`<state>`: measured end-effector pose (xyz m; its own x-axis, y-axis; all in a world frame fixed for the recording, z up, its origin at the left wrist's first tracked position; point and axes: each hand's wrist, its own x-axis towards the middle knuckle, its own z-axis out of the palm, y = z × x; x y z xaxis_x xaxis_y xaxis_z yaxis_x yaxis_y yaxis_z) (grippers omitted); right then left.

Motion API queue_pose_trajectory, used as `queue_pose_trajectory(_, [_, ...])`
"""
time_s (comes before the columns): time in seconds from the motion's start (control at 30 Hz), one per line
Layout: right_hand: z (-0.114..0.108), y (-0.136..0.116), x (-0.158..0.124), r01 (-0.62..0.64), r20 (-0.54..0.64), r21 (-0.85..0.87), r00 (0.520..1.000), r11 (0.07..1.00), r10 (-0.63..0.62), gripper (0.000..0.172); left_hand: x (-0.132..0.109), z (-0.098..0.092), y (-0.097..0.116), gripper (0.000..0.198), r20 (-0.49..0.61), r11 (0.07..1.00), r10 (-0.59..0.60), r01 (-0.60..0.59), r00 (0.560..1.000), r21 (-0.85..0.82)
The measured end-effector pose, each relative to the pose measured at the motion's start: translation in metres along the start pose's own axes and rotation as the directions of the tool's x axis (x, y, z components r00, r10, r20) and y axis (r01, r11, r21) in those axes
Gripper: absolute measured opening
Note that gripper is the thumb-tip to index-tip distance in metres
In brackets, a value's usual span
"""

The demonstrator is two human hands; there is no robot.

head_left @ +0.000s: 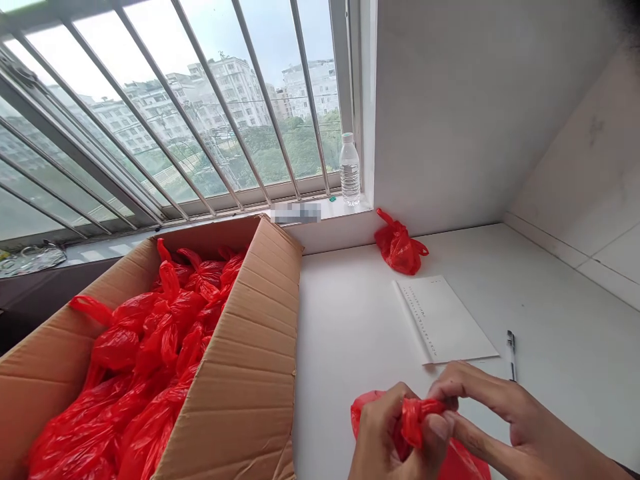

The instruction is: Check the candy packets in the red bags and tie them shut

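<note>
A red plastic bag (463, 460) lies at the bottom of the view, partly hidden behind my hands. Its twisted neck forms a loop between my fingers. My left hand (385, 433) is closed around the neck, with the thumb pressed on the loop. From the right, my right hand (500, 413) pinches the loop's other end between thumb and fingertips. Whether a knot has formed cannot be made out.
An open cardboard box (245, 340) at left holds several tied red bags (165, 313). Another tied red bag (400, 247) sits against the wall. A notebook (447, 320) and a pen (511, 353) lie on the white table (340, 320). A water bottle (350, 170) stands on the sill.
</note>
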<state>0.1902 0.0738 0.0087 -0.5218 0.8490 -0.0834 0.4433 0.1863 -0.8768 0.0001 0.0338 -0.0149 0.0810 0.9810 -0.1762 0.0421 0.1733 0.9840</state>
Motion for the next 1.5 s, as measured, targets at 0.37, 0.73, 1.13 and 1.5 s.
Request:
queue_pose_trajectory(0.37, [0.004,-0.010,-0.004,0.057,0.054,0.042,0.997,0.997,-0.059,0.010,0.007,-0.019,0.004,0.049,0.061,0.952,-0.093,0.107,0.994,-0.287])
queue_pose_trajectory(0.73, [0.016,0.006,0.020,0.040,0.083,0.271,0.994,0.962,-0.065,0.054,0.001,-0.025,-0.005,0.026,0.015,0.984,0.140,-0.137,0.990,-0.114])
queue_pose_trajectory(1.13, [0.021,0.016,0.029,-0.060,0.186,0.270,0.982,0.961,0.009,0.044,0.005,-0.019,-0.031,0.036,-0.085,0.719,0.643,-0.562,0.761,0.409])
queue_pose_trajectory(1.5, [0.015,0.017,0.027,-0.081,0.017,0.174,0.997,0.981,0.079,0.032,0.005,-0.033,-0.058,0.050,0.036,0.614,0.674,-0.586,0.738,0.528])
